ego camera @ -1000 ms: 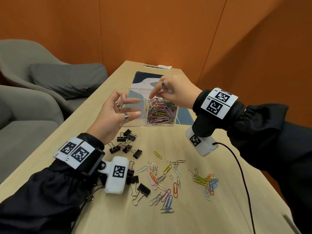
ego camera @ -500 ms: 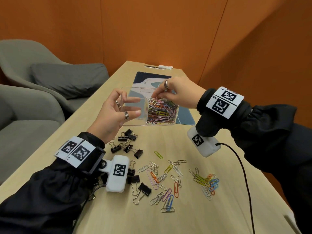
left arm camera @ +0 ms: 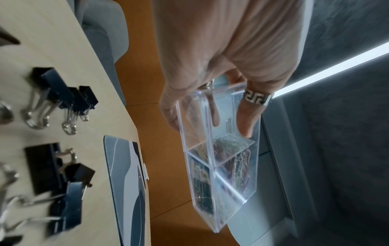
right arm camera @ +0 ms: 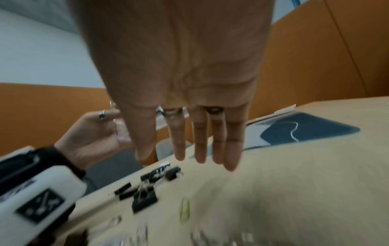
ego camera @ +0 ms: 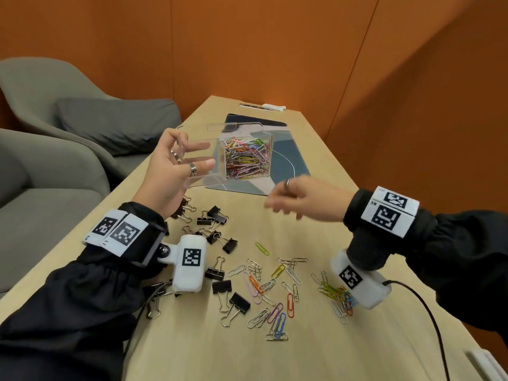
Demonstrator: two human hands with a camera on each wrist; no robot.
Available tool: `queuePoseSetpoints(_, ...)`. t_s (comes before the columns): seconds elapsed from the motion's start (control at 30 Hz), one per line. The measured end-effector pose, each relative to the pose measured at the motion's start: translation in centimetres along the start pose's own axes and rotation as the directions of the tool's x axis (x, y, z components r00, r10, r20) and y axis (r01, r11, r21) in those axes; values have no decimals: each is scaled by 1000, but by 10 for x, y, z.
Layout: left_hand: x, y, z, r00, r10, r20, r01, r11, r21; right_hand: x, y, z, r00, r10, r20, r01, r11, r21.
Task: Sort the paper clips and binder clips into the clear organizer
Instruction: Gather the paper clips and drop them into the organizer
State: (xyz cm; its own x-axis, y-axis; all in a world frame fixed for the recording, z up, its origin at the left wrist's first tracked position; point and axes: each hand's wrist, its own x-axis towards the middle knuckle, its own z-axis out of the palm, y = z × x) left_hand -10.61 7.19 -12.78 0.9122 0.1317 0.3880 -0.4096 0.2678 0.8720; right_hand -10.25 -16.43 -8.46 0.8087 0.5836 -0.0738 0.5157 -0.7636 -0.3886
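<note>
A: Left hand [ego camera: 170,171], centre left of the head view. State of the fingers [left arm camera: 245,119]?

B: Curled round the clear organizer [ego camera: 220,160], thumb on one wall, the rest on the opposite side and underneath. The box is lifted off the tabletop [ego camera: 316,237], upper middle of the frame.

A: Contents?

B: The right-hand compartment is packed with coloured paper clips [ego camera: 246,158]. The compartment by the holding hand looks bare; left wrist view shows one clip-like shape there, too faint to call.

A: Right hand [ego camera: 299,204]?

B: Centre right, blurred. Right wrist view: fingers [right arm camera: 200,141] straight, slightly spread, pointing down, grasping nothing. It is above the tabletop, touching nothing, apart from the organizer.

A: Loose stock?

B: Black binder clips [ego camera: 217,218] lie below the left hand, more near the left wrist camera. Loose paper clips [ego camera: 270,290] are scattered across the lower middle, with a small pile [ego camera: 334,294] at lower right beside the right wrist camera. A lone green clip [ego camera: 262,248] lies between the two groups.
</note>
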Motion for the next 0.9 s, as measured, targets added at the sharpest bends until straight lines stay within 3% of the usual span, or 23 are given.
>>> queuePoseSetpoints(0.07,0,0,0,1000,-6,3,6,1000,7,-2,2,16,958,95,272,-63,990,-123)
queuePoseSetpoints(0.1,0,0,0,1000,-7,4,7,1000,12,-3,2,23,930,121,347,-61,982,-180)
queuePoseSetpoints(0.23,-1,-1,1,1000,-8,4,8,1000,13,-10,1,44,872,93,481,70,948,-310)
queuePoseSetpoints(0.4,-1,-1,2,1000,-4,12,4,1000,15,-34,2,39,849,15,528,116,970,-213)
queuePoseSetpoints(0.57,-2,-1,3,1000,-7,23,6,1000,25,-38,-2,41,926,-70,370,106,992,-76)
queuePoseSetpoints(0.77,-4,0,4,1000,-13,22,12,999,29,-29,-13,55,864,-154,480,264,949,-171)
queuePoseSetpoints(0.9,-3,-1,5,999,-18,28,17,1000,25,-40,-6,50,874,-160,459,266,948,-174)
